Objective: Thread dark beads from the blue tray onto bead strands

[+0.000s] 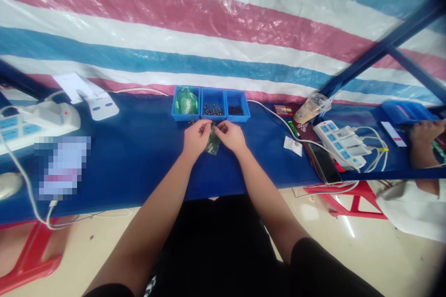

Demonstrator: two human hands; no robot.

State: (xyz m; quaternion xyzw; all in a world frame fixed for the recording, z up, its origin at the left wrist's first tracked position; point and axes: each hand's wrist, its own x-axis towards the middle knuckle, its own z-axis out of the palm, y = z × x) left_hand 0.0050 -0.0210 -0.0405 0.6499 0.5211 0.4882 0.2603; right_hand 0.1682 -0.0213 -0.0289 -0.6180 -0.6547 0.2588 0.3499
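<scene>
Between my two hands hangs a small green plastic bag (212,144) with some small pieces visible in its lower part. My left hand (198,137) pinches the bag's upper left edge, and my right hand (230,136) pinches the upper right edge. Just beyond my fingers stand three joined blue bins. The left bin (174,113) holds green plastic bags (187,102). Small metallic screw-like pieces (213,110) lie in the middle bin, and small dark pieces (236,110) in the right one. A few more small pieces lie near my left fingertips.
To the right are a drink cup (309,109), a white packet (292,145), a dark phone (324,162) and a power strip (339,145) with cables. At left lie another power strip (45,123) and a blurred-out phone (64,167). Another person's hand (427,132) is at far right.
</scene>
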